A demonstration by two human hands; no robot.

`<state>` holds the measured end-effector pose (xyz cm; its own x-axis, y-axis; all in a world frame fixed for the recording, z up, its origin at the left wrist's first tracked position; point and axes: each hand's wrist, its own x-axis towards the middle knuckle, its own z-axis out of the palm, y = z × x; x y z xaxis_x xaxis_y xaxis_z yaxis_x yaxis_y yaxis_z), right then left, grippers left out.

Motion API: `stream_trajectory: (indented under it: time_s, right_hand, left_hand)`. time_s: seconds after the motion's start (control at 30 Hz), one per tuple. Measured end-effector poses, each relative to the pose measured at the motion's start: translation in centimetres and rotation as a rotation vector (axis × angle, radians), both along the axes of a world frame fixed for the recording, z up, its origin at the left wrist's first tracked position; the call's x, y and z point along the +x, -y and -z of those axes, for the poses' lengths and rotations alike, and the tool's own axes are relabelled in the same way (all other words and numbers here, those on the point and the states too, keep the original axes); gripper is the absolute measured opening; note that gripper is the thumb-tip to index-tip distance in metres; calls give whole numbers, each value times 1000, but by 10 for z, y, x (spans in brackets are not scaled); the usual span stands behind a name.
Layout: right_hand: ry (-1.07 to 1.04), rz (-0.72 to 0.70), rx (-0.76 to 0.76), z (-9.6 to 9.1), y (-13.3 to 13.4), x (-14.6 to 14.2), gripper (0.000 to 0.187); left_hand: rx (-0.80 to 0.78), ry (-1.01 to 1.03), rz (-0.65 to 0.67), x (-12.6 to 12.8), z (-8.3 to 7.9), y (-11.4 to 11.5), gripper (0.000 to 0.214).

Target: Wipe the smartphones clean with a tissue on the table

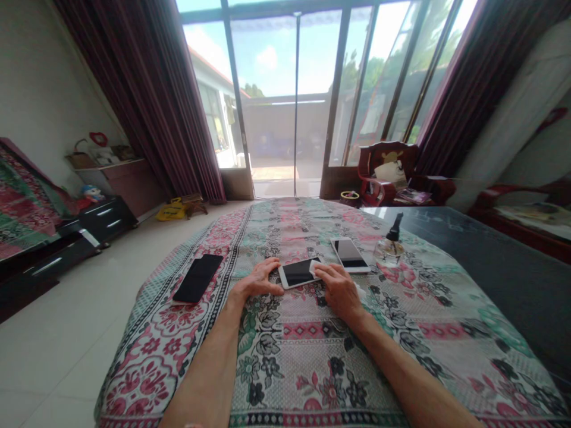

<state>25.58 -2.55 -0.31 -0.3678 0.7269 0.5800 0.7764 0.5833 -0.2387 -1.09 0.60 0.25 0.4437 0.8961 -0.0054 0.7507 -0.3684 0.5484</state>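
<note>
Flanking one phone on the cloth, with the left hand touching its left end and the right hand touching its right end. Having a second phone lying just behind the right hand, and a bottle standing near, to the right of it. Having a third phone lying well apart to the left of the left hand, also on the cloth.

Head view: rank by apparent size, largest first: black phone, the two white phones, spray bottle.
1. black phone
2. far white phone and near white phone: they look alike. The left hand and right hand cover the near one's ends, so unranked.
3. spray bottle, smallest
</note>
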Motion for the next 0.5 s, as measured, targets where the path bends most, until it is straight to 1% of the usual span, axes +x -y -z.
stream_trajectory:
  time_s: [0.1,0.27,0.5]
  right_hand:
    - [52,10,-22,3,-1,-1,45]
    - [143,18,-86,1,1,-8,42]
    - [230,-27,-144,-8,9,-23,37]
  left_hand:
    - [27,32,-28,1,3,1,80]
    - [110,85,-23,3,7,1,71]
    - [110,64,-41,4,9,1,74]
